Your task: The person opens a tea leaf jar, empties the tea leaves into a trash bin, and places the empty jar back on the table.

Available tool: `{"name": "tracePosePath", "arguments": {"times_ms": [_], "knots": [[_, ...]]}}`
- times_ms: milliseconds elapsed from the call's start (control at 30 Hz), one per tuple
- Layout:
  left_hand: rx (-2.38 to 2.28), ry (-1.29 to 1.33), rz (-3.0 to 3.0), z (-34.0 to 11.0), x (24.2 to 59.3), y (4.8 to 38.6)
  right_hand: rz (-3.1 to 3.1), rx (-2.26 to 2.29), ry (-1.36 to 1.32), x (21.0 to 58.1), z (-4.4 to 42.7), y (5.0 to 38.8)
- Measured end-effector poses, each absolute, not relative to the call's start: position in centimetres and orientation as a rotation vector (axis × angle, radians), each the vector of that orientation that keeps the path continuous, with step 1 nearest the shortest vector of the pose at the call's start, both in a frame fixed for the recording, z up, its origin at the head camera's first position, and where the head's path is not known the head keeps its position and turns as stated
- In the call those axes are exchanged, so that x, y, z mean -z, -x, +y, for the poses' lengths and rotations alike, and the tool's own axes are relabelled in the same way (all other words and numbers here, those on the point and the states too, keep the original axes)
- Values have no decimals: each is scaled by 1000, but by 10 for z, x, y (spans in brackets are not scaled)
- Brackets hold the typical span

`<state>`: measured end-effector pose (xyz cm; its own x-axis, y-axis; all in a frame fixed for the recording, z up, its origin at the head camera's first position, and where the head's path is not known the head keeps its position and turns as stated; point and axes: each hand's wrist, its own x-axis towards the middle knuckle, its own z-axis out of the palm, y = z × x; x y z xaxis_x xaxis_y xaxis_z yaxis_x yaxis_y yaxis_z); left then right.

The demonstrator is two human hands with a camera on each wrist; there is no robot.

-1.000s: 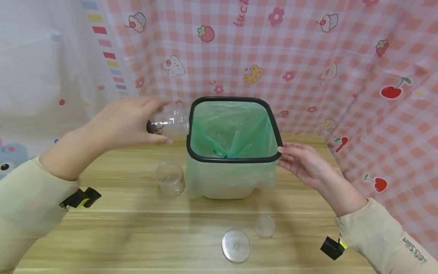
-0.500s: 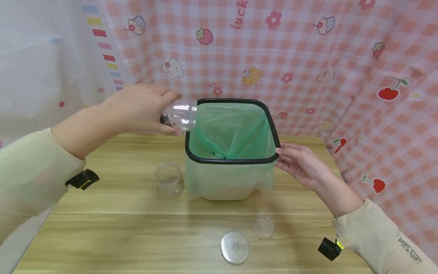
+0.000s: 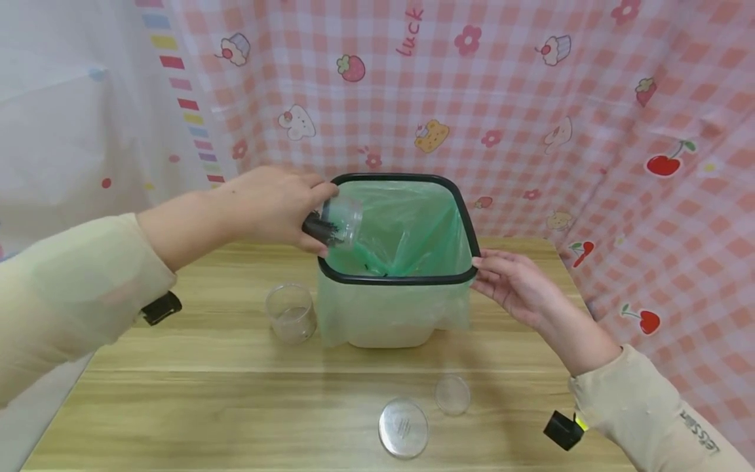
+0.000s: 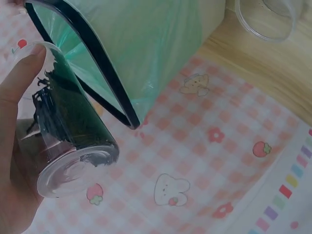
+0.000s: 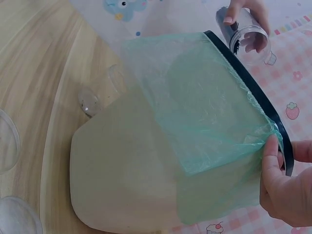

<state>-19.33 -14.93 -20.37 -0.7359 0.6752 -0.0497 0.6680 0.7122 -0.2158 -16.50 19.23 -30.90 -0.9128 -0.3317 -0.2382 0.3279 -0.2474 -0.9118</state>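
Observation:
My left hand [image 3: 277, 206] grips a clear plastic jar [image 4: 73, 117] that lies nearly on its side, its open mouth over the left rim of a trash can [image 3: 392, 314]. Dark, shredded-looking stuff [image 3: 323, 229] lies along the jar's lower wall. A translucent green bag [image 3: 407, 223] lines the can, folded out over a black rim [image 3: 401, 280]. A few tiny dark bits show on the bag inside. My right hand [image 3: 519, 282] pinches the rim and bag at the front right corner; in the right wrist view its thumb [image 5: 270, 151] presses the bag's outside.
A second clear jar [image 3: 291, 314] stands upright left of the can, with a little residue at its bottom. Two clear round lids lie in front: a larger lid [image 3: 404, 428] and a smaller lid [image 3: 452, 394]. A checked curtain [image 3: 383, 85] hangs close behind the wooden table [image 3: 206, 393].
My left hand has moved right with the jar, from beside the can to over its left rim, and the jar's mouth has tipped lower. My right hand has stayed at the rim.

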Motion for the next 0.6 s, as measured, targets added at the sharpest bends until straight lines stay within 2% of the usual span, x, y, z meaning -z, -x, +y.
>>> {"name": "tracePosePath", "arguments": {"times_ms": [600], "knots": [[-475,1138,-2895,-149,189,195,1633,2172,27,308,192,165]]}}
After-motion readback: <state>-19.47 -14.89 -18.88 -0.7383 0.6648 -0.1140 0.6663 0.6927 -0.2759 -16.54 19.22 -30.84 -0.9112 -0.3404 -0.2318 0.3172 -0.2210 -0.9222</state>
